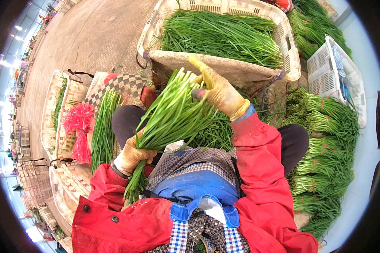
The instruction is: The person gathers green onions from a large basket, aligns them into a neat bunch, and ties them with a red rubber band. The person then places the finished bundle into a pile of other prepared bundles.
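Observation:
My left hand (135,155), in a stained glove, is closed round the leafy part of a bunch of green garlic chives (171,117), with leaf tips hanging below the fist. The pale cut ends point up and away from me. My right hand (213,87), in a yellow glove with dark tape on one finger, is at these stem ends with the index finger stretched out; whether it grips any stems I cannot tell. Loose chives (216,134) lie in my lap area below. Another loose bundle (103,132) lies beside my left knee.
Ahead stands a large plastic crate (291,60) of chives, its near side covered with sacking. At left are pink-red plastic ties (80,126), a checkered cloth (126,85) and more crates (47,117). Tied chive bunches (319,151) line the right, near a white basket (322,69).

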A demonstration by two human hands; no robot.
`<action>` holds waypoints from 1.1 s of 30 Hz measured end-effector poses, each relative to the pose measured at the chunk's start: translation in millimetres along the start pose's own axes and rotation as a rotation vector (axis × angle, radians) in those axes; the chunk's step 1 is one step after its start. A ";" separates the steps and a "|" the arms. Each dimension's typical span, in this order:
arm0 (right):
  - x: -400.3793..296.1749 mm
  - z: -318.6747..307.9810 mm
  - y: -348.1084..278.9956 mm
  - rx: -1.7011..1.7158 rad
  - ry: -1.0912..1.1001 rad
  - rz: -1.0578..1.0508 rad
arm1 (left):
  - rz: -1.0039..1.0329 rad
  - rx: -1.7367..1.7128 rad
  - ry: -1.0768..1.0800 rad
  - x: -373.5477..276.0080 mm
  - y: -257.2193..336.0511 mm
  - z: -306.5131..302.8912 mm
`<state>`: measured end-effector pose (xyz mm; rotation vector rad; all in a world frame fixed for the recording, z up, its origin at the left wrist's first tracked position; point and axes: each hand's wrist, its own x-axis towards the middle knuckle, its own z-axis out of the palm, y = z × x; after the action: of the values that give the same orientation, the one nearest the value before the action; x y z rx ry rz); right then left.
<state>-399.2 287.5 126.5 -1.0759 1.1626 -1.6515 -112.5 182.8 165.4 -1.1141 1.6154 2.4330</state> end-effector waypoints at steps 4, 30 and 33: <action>-1.9 -2.1 6.0 0.030 -0.118 0.103 | -0.018 -0.015 -0.018 1.2 -5.2 -0.2; 10.8 5.9 34.6 0.668 0.271 0.124 | 0.068 0.193 0.091 12.0 -9.8 18.7; 4.0 -8.6 33.7 0.014 0.393 0.125 | 0.027 0.114 0.060 10.9 -4.3 17.5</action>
<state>-403.5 278.2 93.0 -0.6682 1.4329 -1.8164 -128.5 195.1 159.4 -1.1654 1.7733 2.3109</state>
